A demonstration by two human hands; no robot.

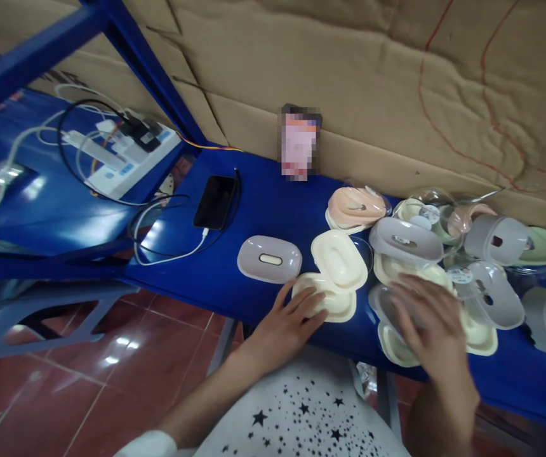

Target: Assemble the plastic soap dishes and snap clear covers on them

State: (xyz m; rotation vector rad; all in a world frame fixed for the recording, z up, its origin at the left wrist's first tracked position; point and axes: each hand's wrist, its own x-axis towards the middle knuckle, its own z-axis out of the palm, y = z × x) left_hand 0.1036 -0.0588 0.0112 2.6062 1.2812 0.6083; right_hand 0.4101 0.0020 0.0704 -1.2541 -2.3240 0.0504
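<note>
My left hand (299, 317) has its fingers spread over the near edge of a cream oval plastic tray (337, 308), with the fingertips resting on it. A second cream tray (342, 257) overlaps its back edge. To the left lies a grey oval lid (266, 265) with a slot in the middle. My right hand (430, 324), slightly blurred, is stretched out over a grey plastic piece (387, 308), thumb apart from the fingers. Whether it touches that piece is unclear. Below the grey piece shows a cream part (394, 349). Part of the pile is hidden behind this hand.
Several grey, green and peach plastic parts and clear covers crowd the right, including a grey box (496, 238) and a peach piece (356, 204). A phone (214, 202) on a white cable lies left. Behind stands a cardboard wall (349, 76); a power strip (133, 162) is far left.
</note>
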